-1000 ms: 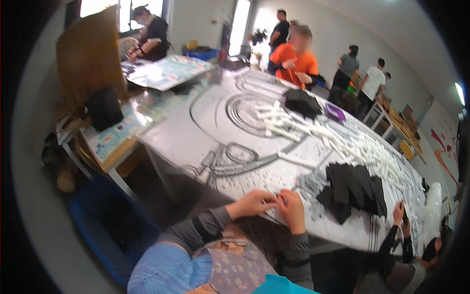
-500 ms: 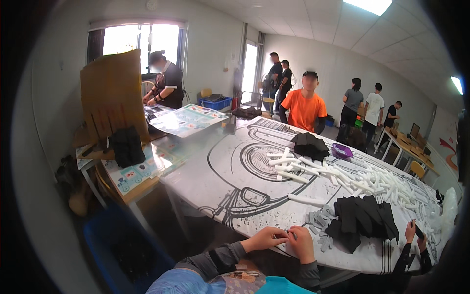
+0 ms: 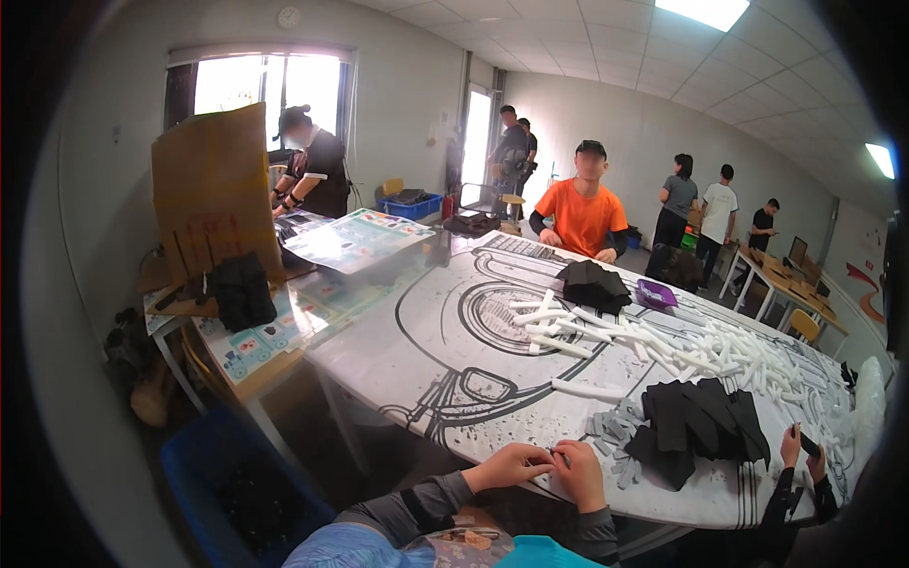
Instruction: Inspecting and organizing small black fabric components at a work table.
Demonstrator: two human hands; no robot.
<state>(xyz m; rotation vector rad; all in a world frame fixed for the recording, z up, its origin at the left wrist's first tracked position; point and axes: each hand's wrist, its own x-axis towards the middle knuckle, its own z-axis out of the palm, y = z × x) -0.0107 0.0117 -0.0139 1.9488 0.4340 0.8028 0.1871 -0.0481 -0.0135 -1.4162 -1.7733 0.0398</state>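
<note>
Head view: left hand (image 3: 509, 466) and right hand (image 3: 579, 470) are meeting at the near edge of the printed table (image 3: 445, 369), fingers pinching together on something too small to tell, just left of the black foam pile (image 3: 701, 421).

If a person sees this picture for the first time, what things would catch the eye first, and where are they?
Probably the person in the orange shirt at the far side of the big white table with its black line drawing. Next, the scattered white sticks across its middle and the pile of black pieces at the near right. At the near edge, the left hand and right hand meet over something too small to tell.
</note>
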